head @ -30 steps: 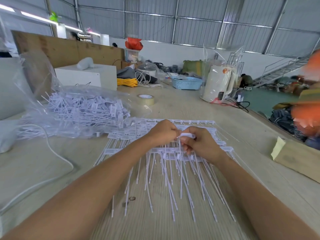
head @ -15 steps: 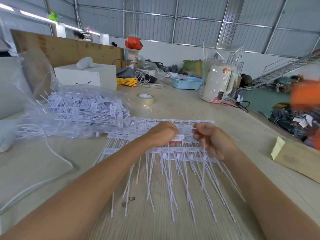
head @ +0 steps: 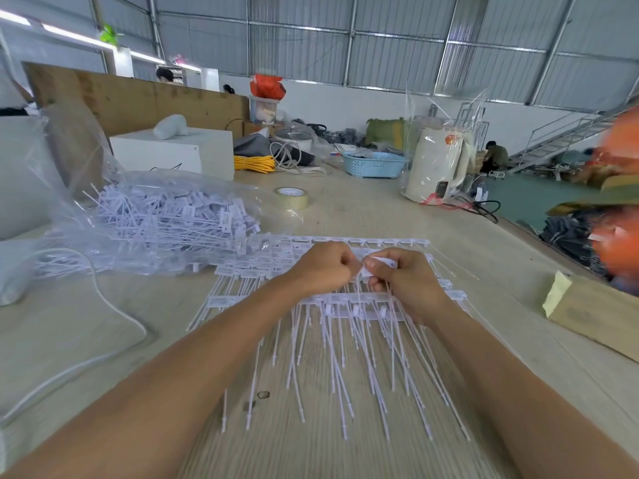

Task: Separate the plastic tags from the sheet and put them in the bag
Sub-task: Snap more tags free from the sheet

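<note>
Far left on the wooden table (head: 363,209), a white cable (head: 114,305) loops across the boards. Just beyond it slumps the clear plastic bag (head: 86,188), its mouth toward the middle, holding a heap of loose white tags (head: 173,219). Behind the bag stands a white box (head: 179,153), and further along a roll of tape (head: 292,197) lies flat.

In the middle, the sheet of plastic tags (head: 345,305) lies flat on the table, its long thin tails fanning toward the person. Both hands meet above it. The left hand (head: 323,267) is curled into a loose fist, knuckles up; its fingertips seem to press on the sheet, though I cannot tell exactly what they grip. Touching it, the right hand (head: 401,278) pinches one white tag (head: 378,262) between thumb and forefinger, with more tails bunched under its curled fingers.

Further right a blue basket (head: 375,164) and a plastic-wrapped white kettle (head: 435,167) stand well back, and a cardboard piece (head: 594,316) lies at the table's edge.
</note>
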